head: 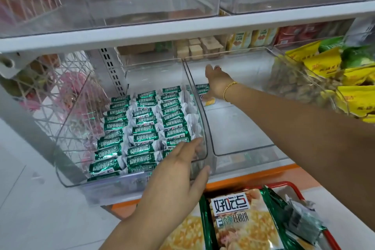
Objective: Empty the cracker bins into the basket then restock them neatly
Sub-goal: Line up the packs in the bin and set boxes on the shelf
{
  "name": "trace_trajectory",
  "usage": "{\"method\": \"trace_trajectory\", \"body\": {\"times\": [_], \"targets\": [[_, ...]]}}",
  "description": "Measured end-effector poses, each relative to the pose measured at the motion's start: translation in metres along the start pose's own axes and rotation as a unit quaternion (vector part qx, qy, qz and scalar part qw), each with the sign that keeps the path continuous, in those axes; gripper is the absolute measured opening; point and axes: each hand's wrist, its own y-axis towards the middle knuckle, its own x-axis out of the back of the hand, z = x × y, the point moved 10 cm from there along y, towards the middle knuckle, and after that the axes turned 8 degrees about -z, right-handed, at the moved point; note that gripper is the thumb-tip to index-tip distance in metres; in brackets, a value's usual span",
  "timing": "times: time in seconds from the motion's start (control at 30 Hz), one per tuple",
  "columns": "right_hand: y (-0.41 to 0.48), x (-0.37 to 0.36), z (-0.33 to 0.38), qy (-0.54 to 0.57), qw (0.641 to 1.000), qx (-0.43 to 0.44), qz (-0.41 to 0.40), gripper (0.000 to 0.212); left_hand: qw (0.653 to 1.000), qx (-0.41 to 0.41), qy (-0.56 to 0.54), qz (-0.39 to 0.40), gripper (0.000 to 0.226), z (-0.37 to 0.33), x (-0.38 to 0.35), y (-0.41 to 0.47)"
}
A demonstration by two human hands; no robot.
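The green-and-white foil cracker packets (pixel 142 128) lie in three tidy columns inside the clear plastic left bin (pixel 75 128), labels up and all turned the same way (so this bin reads as restocked). The left hand (pixel 172 172) straddles that bin's front right corner. Its fingers reach nearly straight over the rim and its thumb lies against the outside wall. That is a light pinch on the plastic, likely to steady the bin or square it on the shelf.

Immediately right of the left bin, side against side, sits the second clear plastic bin (pixel 243 128), with most of its floor bare. The right hand (pixel 217 85) reaches into its back corner, the one nearest the left bin. It lies over a couple of matching packets (pixel 202 87) and a yellow-wrapped piece (pixel 210 102). Whether its fingers hold a packet or only press one into place I cannot tell. Starting at the back would let the rows build forward.

Below and in front of the left bin, off to its right, the red-rimmed shopping basket (pixel 284 183) holds large cracker bags (pixel 239 219), probably stock waiting its turn.
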Motion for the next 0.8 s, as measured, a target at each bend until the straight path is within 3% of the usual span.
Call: {"method": "trace_trajectory", "body": {"times": [0.07, 0.2, 0.3, 0.4, 0.57, 0.7, 0.8], "targets": [[-0.006, 0.011, 0.003, -0.008, 1.000, -0.005, 0.000, 0.085, 1.000, -0.001, 0.014, -0.004, 0.054, -0.001, 0.002, -0.003], [-0.046, 0.057, 0.020, -0.031, 0.996, 0.067, -0.057, 0.026, 0.999, -0.006, 0.020, -0.042, 0.043, -0.003, 0.013, -0.010], [-0.107, 0.096, 0.023, 0.006, 0.992, 0.095, -0.083, 0.021, 0.996, -0.032, -0.002, -0.083, 0.015, -0.016, 0.023, -0.020], [-0.181, 0.121, 0.014, 0.087, 0.988, 0.103, -0.072, 0.026, 0.996, -0.054, -0.015, -0.068, 0.024, -0.034, 0.018, -0.036], [-0.275, 0.086, -0.032, 0.182, 0.981, 0.032, 0.060, 0.027, 0.998, -0.058, -0.021, 0.032, 0.034, -0.060, -0.021, -0.076], [-0.308, 0.039, -0.095, 0.162, 0.984, -0.043, 0.066, 0.024, 0.987, -0.077, 0.010, 0.144, 0.033, -0.073, -0.070, -0.120], [-0.324, -0.009, -0.142, 0.130, 0.984, -0.097, 0.072, 0.025, 0.967, -0.038, 0.057, 0.244, 0.025, -0.054, -0.111, -0.153]]}}
